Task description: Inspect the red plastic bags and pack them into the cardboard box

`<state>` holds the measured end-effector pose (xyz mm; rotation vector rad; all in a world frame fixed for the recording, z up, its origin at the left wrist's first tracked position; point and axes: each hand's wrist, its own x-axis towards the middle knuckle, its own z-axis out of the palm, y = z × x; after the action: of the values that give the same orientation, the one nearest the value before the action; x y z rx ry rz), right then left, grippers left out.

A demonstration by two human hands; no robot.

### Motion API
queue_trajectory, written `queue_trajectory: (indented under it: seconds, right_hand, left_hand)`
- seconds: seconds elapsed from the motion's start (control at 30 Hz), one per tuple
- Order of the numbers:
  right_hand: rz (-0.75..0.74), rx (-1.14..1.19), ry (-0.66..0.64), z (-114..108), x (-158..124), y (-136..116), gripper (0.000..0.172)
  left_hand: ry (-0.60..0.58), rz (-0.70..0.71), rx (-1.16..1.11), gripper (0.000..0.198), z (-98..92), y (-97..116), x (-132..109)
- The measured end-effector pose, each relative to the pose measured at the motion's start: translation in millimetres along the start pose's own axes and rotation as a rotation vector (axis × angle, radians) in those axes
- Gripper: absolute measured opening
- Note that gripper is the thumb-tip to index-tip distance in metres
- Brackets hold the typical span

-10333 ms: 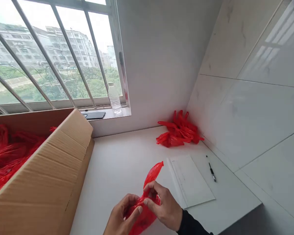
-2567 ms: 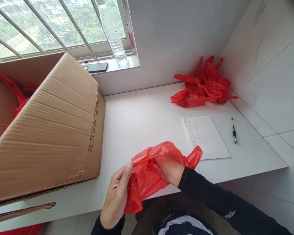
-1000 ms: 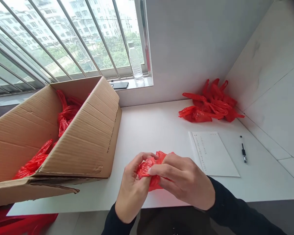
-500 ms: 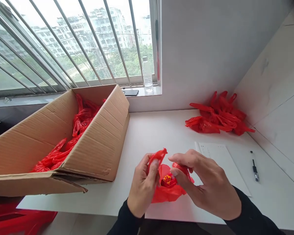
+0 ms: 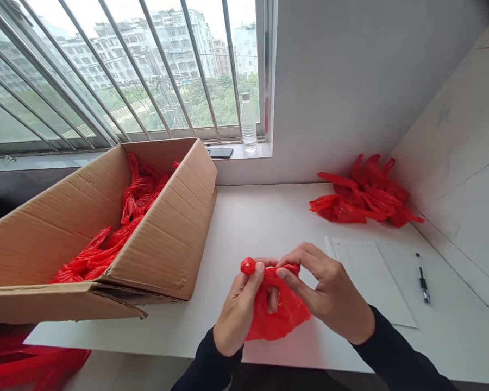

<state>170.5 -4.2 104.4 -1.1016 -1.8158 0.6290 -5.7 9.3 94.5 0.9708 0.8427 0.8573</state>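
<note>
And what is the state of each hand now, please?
Left hand: closed, holding the red plastic bag near its top.
Right hand: closed, pinching the same bag, also near its top.

A person's left hand (image 5: 236,312) and right hand (image 5: 326,290) pinch the gathered top of a red plastic bag (image 5: 281,324) over a white table (image 5: 255,217). On the left, an open cardboard box (image 5: 167,233) holds crumpled red bags (image 5: 144,187). On the right lie white papers (image 5: 377,285) and a pen (image 5: 423,285); behind them, a red heap of bags (image 5: 367,195). A clear bottle (image 5: 248,126) stands upright before a barred window (image 5: 167,68).
</note>
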Motion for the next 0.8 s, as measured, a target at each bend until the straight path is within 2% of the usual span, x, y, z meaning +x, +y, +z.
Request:
queue_trajectory:
  seconds: [0.1,0.23,0.4,0.47,0.57,0.63,0.73,0.8]
  right_hand:
    - [0.007,0.040,-0.021,2.1,-5.8,2.9,0.007]
    - [0.070,0.117,-0.093,6.4,-7.0,6.2,0.008]
    - [0.184,0.315,-0.220,15.6,-0.9,19.4,0.022]
    - [0.254,0.331,-0.222,18.1,0.0,24.9,0.026]
    - [0.351,0.333,-0.222,19.7,-0.4,31.2,0.031]
    - [0.382,0.358,-0.253,21.2,-1.0,34.1,0.031]
    - [0.382,0.392,-0.321,24.8,-1.4,37.6,0.028]
    - [0.361,0.401,-0.354,27.2,-1.2,39.9,0.023]
  left_hand:
    - [0.027,-0.025,-0.091,0.035,-7.0,0.8,2.7]
    - [-0.070,0.040,0.157,0.021,-15.0,3.6,3.2]
    - [-0.019,0.096,0.262,0.021,-19.9,5.8,-0.6]
    - [-0.019,0.123,0.326,0.016,-20.9,4.6,-2.4]
    - [0.043,0.274,0.599,0.006,-21.9,0.4,-3.0]
    - [0.086,0.392,0.776,0.012,-22.4,-3.5,-1.5]
    - [0.115,0.511,0.861,0.015,-23.0,-9.8,1.4]
    - [0.162,0.543,0.875,0.011,-23.2,-12.7,2.3]
